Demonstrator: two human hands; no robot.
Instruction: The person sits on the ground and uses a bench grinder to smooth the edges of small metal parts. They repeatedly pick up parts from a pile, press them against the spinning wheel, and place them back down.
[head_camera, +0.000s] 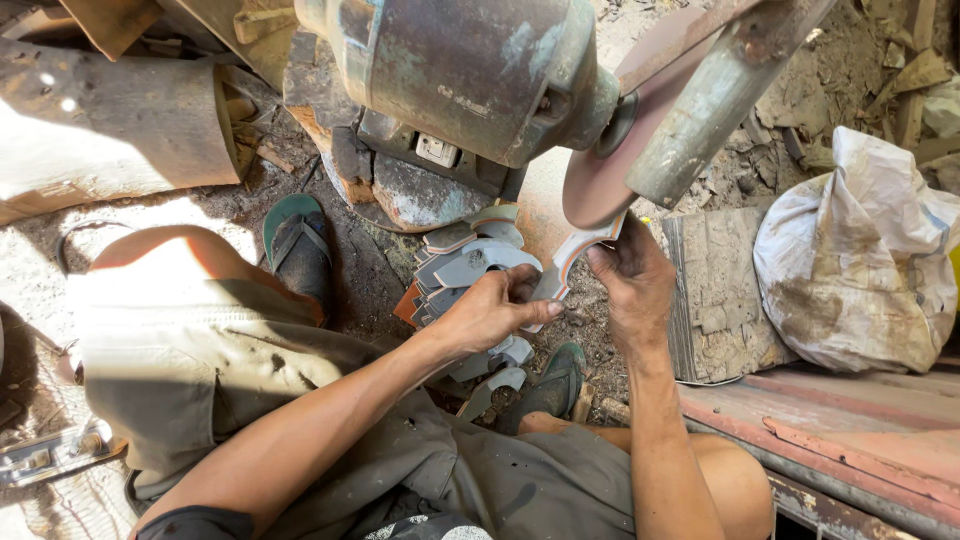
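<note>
Both my hands hold one curved flat metal piece (572, 255), grey with an orange-rusty edge. My left hand (495, 310) pinches its lower end. My right hand (630, 280) grips its upper end and presses it up against the rim of a reddish-brown grinding disc (600, 175). The disc is mounted on a worn green-grey motor (460, 70). Just left of my hands lies a pile of similar curved metal blanks (465, 265), with more under my left wrist.
A rusty pipe-like guard (700, 110) crosses over the disc. A stuffed white sack (860, 250) sits at right beside a grey slab (715, 295). My feet wear green sandals (298, 240). A log (110, 125) lies at upper left, rusty metal rails (850, 430) at lower right.
</note>
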